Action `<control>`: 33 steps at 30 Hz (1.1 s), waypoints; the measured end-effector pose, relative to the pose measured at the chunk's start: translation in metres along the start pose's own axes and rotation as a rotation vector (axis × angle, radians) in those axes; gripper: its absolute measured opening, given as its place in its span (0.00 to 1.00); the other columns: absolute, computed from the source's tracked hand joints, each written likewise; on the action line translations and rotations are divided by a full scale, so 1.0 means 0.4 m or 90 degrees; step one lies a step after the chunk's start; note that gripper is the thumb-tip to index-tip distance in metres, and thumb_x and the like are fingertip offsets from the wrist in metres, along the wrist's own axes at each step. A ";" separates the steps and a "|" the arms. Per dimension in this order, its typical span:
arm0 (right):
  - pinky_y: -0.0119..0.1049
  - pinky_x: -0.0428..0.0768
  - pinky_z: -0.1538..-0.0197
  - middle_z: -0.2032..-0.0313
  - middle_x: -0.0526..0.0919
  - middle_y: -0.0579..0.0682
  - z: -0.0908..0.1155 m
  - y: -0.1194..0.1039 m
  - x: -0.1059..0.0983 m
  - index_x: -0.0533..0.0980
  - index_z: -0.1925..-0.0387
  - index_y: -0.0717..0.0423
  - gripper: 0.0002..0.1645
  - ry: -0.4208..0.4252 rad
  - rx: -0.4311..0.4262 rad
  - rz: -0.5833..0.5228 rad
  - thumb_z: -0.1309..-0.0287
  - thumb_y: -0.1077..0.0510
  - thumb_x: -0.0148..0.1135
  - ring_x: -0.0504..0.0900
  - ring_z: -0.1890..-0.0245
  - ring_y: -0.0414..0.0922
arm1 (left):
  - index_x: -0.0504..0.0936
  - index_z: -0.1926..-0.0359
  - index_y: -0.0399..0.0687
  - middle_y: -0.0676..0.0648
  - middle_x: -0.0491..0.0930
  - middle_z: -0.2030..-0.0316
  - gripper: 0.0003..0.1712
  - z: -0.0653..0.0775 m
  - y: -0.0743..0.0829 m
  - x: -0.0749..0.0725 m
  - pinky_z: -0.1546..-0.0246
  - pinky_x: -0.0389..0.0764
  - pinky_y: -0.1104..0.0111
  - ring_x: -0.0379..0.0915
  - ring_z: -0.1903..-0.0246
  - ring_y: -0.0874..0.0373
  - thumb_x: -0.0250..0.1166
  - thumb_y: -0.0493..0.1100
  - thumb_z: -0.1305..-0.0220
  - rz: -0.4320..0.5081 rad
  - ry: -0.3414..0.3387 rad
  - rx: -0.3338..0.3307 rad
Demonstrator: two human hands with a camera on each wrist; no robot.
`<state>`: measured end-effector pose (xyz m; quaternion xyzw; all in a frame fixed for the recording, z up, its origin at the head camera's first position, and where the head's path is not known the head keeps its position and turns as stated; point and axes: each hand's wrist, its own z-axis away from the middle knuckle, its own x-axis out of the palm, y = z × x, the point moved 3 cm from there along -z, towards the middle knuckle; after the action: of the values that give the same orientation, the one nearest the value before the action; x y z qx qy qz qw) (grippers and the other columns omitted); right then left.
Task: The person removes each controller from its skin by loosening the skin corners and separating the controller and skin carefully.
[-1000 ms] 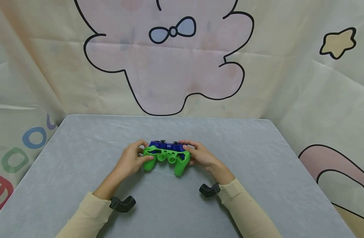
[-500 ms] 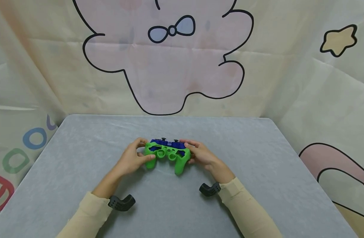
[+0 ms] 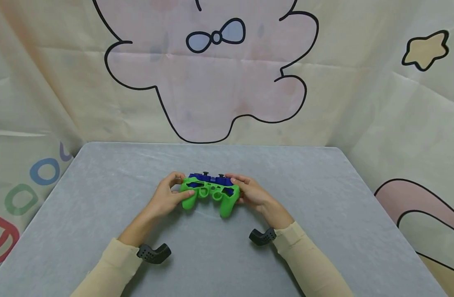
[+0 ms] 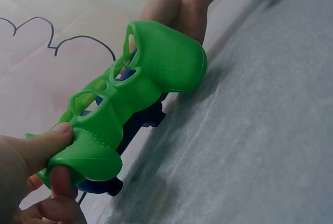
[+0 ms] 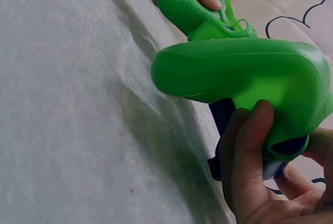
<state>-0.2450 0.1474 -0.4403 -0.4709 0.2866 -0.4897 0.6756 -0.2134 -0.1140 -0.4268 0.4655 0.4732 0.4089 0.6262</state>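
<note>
A blue game controller [image 3: 210, 179] with black thumbsticks shows along the far side of a green silicone cover [image 3: 227, 204]. Blue also shows through the cover's openings. My left hand [image 3: 164, 197] grips the left end, its thumb pressing on the cover's dotted handle [image 4: 96, 148] and its fingers curled beneath. On the other end, my right hand [image 3: 252, 194] has its fingers curled round the controller and cover, seen from below in the right wrist view, where the green handle [image 5: 234, 70] hides much of the blue body. Both things are held above the table, casting a shadow.
A grey cloth-covered table [image 3: 212, 264] lies beneath the hands. Behind it hangs a curtain [image 3: 230, 95] with cartoon drawings, and more printed cloth closes off both sides. Each wrist carries a black curved mount [image 3: 154, 253].
Both hands have shifted slightly away from the body and to the right with the controller and cover. The cover has tipped a little, showing more of its face. Both grips stay on.
</note>
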 end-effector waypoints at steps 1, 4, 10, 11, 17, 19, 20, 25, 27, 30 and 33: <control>0.31 0.81 0.65 0.32 0.73 0.60 0.001 0.000 0.000 0.68 0.28 0.53 0.26 0.000 0.000 0.002 0.20 0.52 0.45 0.84 0.61 0.37 | 0.67 0.44 0.40 0.38 0.67 0.43 0.24 0.000 0.000 0.001 0.77 0.66 0.73 0.56 0.84 0.66 0.69 0.38 0.34 0.001 -0.001 0.002; 0.30 0.80 0.66 0.32 0.74 0.60 0.003 -0.001 -0.001 0.68 0.28 0.53 0.25 0.002 0.001 0.005 0.20 0.52 0.45 0.83 0.62 0.37 | 0.67 0.45 0.40 0.39 0.66 0.44 0.23 0.001 -0.001 0.001 0.77 0.67 0.73 0.56 0.84 0.66 0.69 0.37 0.34 0.003 -0.005 0.006; 0.29 0.78 0.68 0.32 0.74 0.59 0.002 0.003 -0.001 0.69 0.28 0.52 0.25 0.004 0.007 0.005 0.20 0.52 0.45 0.83 0.64 0.36 | 0.68 0.47 0.39 0.41 0.65 0.45 0.22 0.004 -0.005 0.000 0.75 0.71 0.72 0.60 0.83 0.66 0.70 0.38 0.35 0.022 -0.014 0.006; 0.29 0.79 0.68 0.32 0.73 0.59 0.002 0.003 -0.001 0.68 0.28 0.52 0.25 0.003 0.008 0.003 0.20 0.51 0.45 0.83 0.64 0.36 | 0.68 0.48 0.39 0.41 0.65 0.45 0.22 0.004 -0.004 -0.001 0.74 0.71 0.72 0.60 0.83 0.67 0.70 0.38 0.36 0.025 -0.011 0.005; 0.29 0.79 0.67 0.32 0.73 0.60 0.000 0.005 -0.001 0.68 0.28 0.52 0.25 0.003 0.006 -0.005 0.20 0.51 0.45 0.83 0.63 0.36 | 0.69 0.50 0.38 0.40 0.64 0.40 0.21 0.003 -0.002 -0.007 0.75 0.70 0.71 0.59 0.83 0.67 0.71 0.37 0.37 0.039 0.004 0.002; 0.29 0.80 0.67 0.32 0.73 0.60 0.000 0.006 -0.001 0.69 0.28 0.52 0.25 0.003 0.007 -0.003 0.20 0.51 0.45 0.83 0.64 0.36 | 0.69 0.51 0.38 0.39 0.64 0.40 0.20 0.002 -0.003 -0.009 0.76 0.68 0.72 0.57 0.84 0.67 0.71 0.37 0.37 0.037 0.004 0.004; 0.29 0.79 0.67 0.32 0.74 0.60 -0.001 0.006 0.000 0.69 0.28 0.52 0.25 0.002 0.009 -0.003 0.20 0.51 0.45 0.84 0.64 0.36 | 0.69 0.52 0.38 0.39 0.64 0.40 0.20 0.002 -0.004 -0.009 0.76 0.67 0.72 0.56 0.84 0.66 0.71 0.37 0.36 0.036 0.002 0.005; 0.29 0.79 0.66 0.32 0.74 0.60 -0.001 0.003 0.002 0.69 0.29 0.52 0.25 -0.001 0.012 -0.007 0.20 0.51 0.45 0.84 0.62 0.36 | 0.67 0.55 0.38 0.40 0.65 0.42 0.19 0.003 -0.003 -0.009 0.77 0.63 0.72 0.54 0.85 0.66 0.70 0.38 0.36 0.024 -0.003 0.014; 0.28 0.79 0.66 0.32 0.73 0.60 -0.001 0.001 0.003 0.69 0.29 0.52 0.25 -0.001 0.013 -0.008 0.20 0.51 0.45 0.84 0.62 0.36 | 0.67 0.55 0.38 0.41 0.66 0.44 0.19 0.005 0.001 -0.008 0.78 0.63 0.72 0.53 0.85 0.66 0.70 0.38 0.36 0.017 -0.001 0.018; 0.28 0.79 0.66 0.31 0.73 0.60 -0.001 0.000 0.003 0.69 0.29 0.52 0.25 0.000 0.014 -0.008 0.20 0.51 0.45 0.84 0.62 0.36 | 0.67 0.55 0.38 0.42 0.66 0.48 0.19 0.008 0.008 -0.005 0.79 0.62 0.72 0.53 0.85 0.66 0.70 0.38 0.36 0.010 0.002 0.021; 0.28 0.79 0.66 0.31 0.73 0.60 0.000 0.001 0.002 0.69 0.29 0.52 0.25 0.001 0.015 -0.006 0.20 0.51 0.45 0.84 0.61 0.36 | 0.68 0.56 0.38 0.43 0.66 0.51 0.18 0.010 0.014 -0.003 0.79 0.62 0.72 0.53 0.84 0.66 0.70 0.37 0.36 0.007 0.006 0.021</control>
<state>-0.2446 0.1465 -0.4406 -0.4639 0.2794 -0.4963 0.6785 -0.2102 -0.1145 -0.4207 0.4764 0.4801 0.4067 0.6142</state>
